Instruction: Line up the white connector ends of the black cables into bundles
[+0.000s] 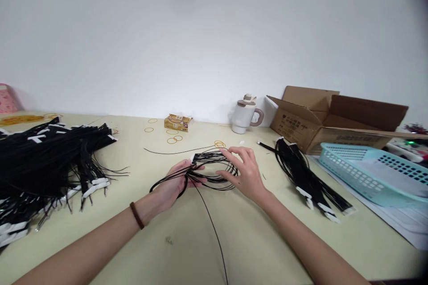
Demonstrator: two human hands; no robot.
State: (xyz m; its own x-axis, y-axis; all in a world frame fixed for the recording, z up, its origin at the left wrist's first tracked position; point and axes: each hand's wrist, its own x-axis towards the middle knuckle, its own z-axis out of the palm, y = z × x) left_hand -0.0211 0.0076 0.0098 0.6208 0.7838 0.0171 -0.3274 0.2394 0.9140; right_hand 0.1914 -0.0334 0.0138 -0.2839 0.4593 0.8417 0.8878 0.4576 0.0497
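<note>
A black wire harness (210,181) is bent into a loop above the middle of the table, with a white connector at its upper left. My left hand (174,185) is closed around the gathered wires at the loop's left end. At the right end, my right hand (245,171) curves around the loop, thumb and fingertips against the wires with a gap between them. One loose wire (214,227) trails down toward the near edge, and another thin one stretches out to the left.
A large pile of black harnesses (50,156) lies at left, a smaller bunch (309,178) at right. Yellow rubber bands (172,140), a small box (178,123) and a white mug (243,116) are behind. At right stand a cardboard box (301,127) and blue basket (364,185).
</note>
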